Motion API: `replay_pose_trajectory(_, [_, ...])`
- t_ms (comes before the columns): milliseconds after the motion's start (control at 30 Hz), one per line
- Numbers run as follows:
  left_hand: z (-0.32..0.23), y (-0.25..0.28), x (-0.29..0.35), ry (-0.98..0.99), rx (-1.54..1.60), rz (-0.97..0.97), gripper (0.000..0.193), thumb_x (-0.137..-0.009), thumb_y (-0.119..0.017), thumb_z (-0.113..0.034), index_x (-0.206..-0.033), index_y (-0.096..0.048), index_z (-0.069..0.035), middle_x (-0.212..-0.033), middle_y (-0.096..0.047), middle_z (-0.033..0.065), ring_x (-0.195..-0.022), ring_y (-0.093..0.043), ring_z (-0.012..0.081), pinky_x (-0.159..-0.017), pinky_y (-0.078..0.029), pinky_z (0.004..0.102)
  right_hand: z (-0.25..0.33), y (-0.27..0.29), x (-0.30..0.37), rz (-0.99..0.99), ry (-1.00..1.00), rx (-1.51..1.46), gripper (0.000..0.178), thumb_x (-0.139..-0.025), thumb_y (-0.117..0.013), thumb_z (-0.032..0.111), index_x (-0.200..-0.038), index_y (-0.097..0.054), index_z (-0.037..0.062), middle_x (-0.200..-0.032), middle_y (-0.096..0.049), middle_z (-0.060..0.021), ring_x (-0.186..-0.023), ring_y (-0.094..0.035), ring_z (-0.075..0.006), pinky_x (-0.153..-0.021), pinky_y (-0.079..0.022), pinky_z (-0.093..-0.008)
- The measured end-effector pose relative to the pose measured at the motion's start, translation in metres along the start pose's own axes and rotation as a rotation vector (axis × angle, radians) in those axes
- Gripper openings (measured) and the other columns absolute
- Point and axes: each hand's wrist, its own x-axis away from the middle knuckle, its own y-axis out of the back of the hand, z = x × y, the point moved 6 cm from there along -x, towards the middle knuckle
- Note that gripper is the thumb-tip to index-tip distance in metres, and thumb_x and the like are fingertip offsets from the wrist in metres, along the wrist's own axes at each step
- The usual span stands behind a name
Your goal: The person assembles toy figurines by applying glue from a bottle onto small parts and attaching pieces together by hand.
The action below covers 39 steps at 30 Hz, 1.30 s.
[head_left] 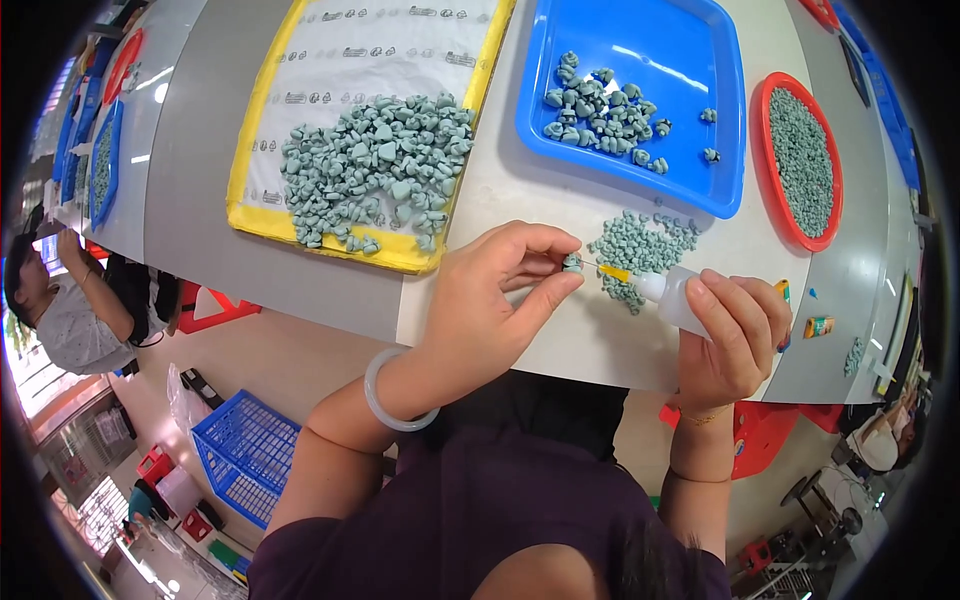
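My left hand (495, 300) pinches one small grey-green moulded part (571, 262) between thumb and fingertips above the white table. My right hand (730, 335) grips a small translucent squeeze bottle (675, 296) whose yellow nozzle (612, 271) points left at the held part and almost touches it. Just behind the nozzle a loose heap of the same parts (640, 250) lies on the table. A pale bangle (385, 395) circles my left wrist.
A yellow-rimmed white sheet (300, 130) carries a big pile of parts (375, 165). A blue tray (720, 130) holds several more. A red round dish (805, 160) is full of tiny grey pieces. Another person (70, 310) sits at far left; a blue crate (245, 450) stands on the floor.
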Motion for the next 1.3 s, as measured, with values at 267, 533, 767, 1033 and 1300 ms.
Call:
replay_pose_trajectory(267, [0.001, -0.002, 0.001, 0.009, 0.004, 0.014, 0.022, -0.08, -0.059, 0.007, -0.101, -0.054, 0.005, -0.093, -0.061, 0.0106, -0.09, -0.063, 0.0166, -0.079, -0.05, 0.0249, -0.064, 0.012, 0.016, -0.042, -0.569, -0.249, 0.032, -0.072, -0.067, -0.004, -0.101, -0.056, 0.0017, -0.099, -0.058, -0.0073, -0.093, -0.054, -0.0188, -0.083, -0.043, -0.0298])
replay_pose_trajectory(533, [0.0, 0.001, 0.001, -0.055, 0.024, -0.039, 0.02, -0.078, -0.063, 0.002, -0.097, -0.058, 0.002, -0.094, -0.059, 0.0098, -0.085, -0.062, 0.0182, -0.078, -0.052, 0.0287, -0.089, 0.018, 0.029, -0.075, -0.719, -0.342, 0.044, -0.075, -0.065, -0.002, -0.111, -0.041, 0.0024, -0.108, -0.051, -0.0097, -0.098, -0.051, -0.0181, -0.083, -0.043, -0.029])
replay_pose_trajectory(767, [-0.001, 0.0, 0.003, -0.046, 0.025, -0.017, 0.02, -0.078, -0.063, 0.001, -0.097, -0.058, 0.002, -0.095, -0.058, 0.0094, -0.085, -0.062, 0.0181, -0.078, -0.052, 0.0287, -0.013, -0.003, -0.008, 0.076, -0.274, -0.063, 0.012, -0.068, -0.066, -0.004, -0.077, -0.061, 0.0032, -0.077, -0.055, -0.0087, -0.07, -0.053, -0.0245, -0.062, -0.043, -0.0319])
replay_pose_trajectory(1033, [-0.002, -0.003, 0.003, -0.038, 0.006, 0.027, 0.021, -0.08, -0.059, 0.007, -0.1, -0.054, 0.004, -0.097, -0.055, 0.0089, -0.091, -0.062, 0.0175, -0.079, -0.05, 0.0251, -0.015, -0.036, -0.032, 0.257, -0.233, -0.008, 0.008, -0.071, -0.065, 0.002, -0.079, -0.063, 0.0028, -0.074, -0.057, -0.0073, -0.069, -0.055, -0.0244, -0.063, -0.044, -0.0338])
replay_pose_trajectory(1300, [-0.001, -0.001, 0.002, -0.057, 0.0, -0.002, 0.019, -0.079, -0.061, 0.004, -0.098, -0.056, 0.003, -0.094, -0.057, 0.009, -0.086, -0.062, 0.0181, -0.077, -0.051, 0.0271, -0.015, -0.044, -0.029, 0.325, -0.245, 0.033, 0.005, -0.075, -0.062, 0.002, -0.08, -0.06, 0.0019, -0.075, -0.055, -0.0076, -0.067, -0.054, -0.023, -0.062, -0.044, -0.0323])
